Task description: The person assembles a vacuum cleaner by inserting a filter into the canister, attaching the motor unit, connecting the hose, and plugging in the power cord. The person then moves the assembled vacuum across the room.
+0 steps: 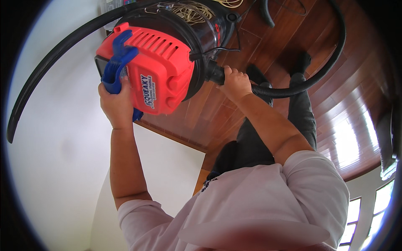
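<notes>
A canister vacuum cleaner with a red top cover (176,79) and a dark, shiny tank (213,31) is in front of me, tilted in the view. My left hand (117,102) grips the lower end of a blue plastic handle (119,62) lying across the red cover, with the thumb along its inner side. At the side of the tank, my right hand (236,83) is closed round the black end piece of the ribbed hose (289,91), next to the hose port (215,72). Whether that end is fully seated in the port cannot be made out.
The hose curves up along the right. A long, bent black tube (31,85) arcs over the left side before a white wall (63,167). Coiled pale cord (190,13) lies by the tank. Glossy wooden floor (276,46) stretches beneath, and a clear plastic box (111,6) stands behind.
</notes>
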Action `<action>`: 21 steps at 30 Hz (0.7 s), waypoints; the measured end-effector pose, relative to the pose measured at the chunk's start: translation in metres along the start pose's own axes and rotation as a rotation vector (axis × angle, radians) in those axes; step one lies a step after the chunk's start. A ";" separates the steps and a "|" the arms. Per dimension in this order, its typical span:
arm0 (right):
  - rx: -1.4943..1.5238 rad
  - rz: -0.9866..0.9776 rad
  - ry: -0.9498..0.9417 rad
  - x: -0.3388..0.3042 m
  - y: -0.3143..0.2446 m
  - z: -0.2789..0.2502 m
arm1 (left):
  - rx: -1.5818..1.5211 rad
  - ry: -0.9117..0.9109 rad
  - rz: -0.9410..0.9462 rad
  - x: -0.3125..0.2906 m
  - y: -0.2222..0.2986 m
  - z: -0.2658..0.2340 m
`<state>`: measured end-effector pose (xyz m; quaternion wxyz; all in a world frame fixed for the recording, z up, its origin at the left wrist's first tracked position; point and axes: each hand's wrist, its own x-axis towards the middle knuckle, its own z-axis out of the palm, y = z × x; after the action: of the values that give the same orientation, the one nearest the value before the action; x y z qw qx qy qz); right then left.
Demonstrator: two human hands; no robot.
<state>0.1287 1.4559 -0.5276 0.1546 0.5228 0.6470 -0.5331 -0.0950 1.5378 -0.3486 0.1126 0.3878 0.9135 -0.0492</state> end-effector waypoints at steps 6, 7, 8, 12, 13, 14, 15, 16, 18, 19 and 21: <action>0.627 -0.113 -0.413 0.033 0.025 -0.018 | 0.017 -0.012 0.000 0.008 -0.002 -0.001; 0.700 -0.091 -0.545 0.040 0.026 -0.020 | 0.008 -0.012 0.003 0.009 -0.002 -0.002; 0.736 -0.015 -0.684 0.047 0.028 -0.024 | 0.006 -0.011 -0.001 0.011 -0.002 -0.002; 0.609 -0.037 -0.646 0.048 0.018 -0.029 | -0.003 -0.002 0.010 0.017 0.000 -0.003; 0.517 -0.033 -0.518 0.043 0.012 -0.028 | -0.001 -0.005 0.010 0.018 0.000 -0.003; 0.418 -0.010 -0.389 0.034 0.006 -0.026 | 0.007 -0.015 -0.011 0.019 0.000 -0.003; 0.318 0.011 -0.259 0.030 -0.001 -0.025 | 0.006 -0.010 0.002 0.020 0.001 -0.003; 0.266 0.036 -0.221 0.029 -0.007 -0.025 | 0.007 -0.004 0.000 0.020 0.001 -0.003; 0.172 0.096 -0.174 0.029 -0.018 -0.025 | 0.016 0.002 -0.004 0.023 0.001 -0.003; 0.211 0.065 -0.187 0.033 -0.021 -0.026 | 0.015 0.005 -0.005 0.024 0.002 -0.003; 0.292 0.030 -0.258 0.045 -0.025 -0.030 | 0.000 0.006 0.004 0.026 0.002 -0.003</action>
<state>0.0997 1.5075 -0.5370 0.1666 0.4767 0.5297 -0.6815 -0.1120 1.5577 -0.3516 0.1100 0.3898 0.9130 -0.0479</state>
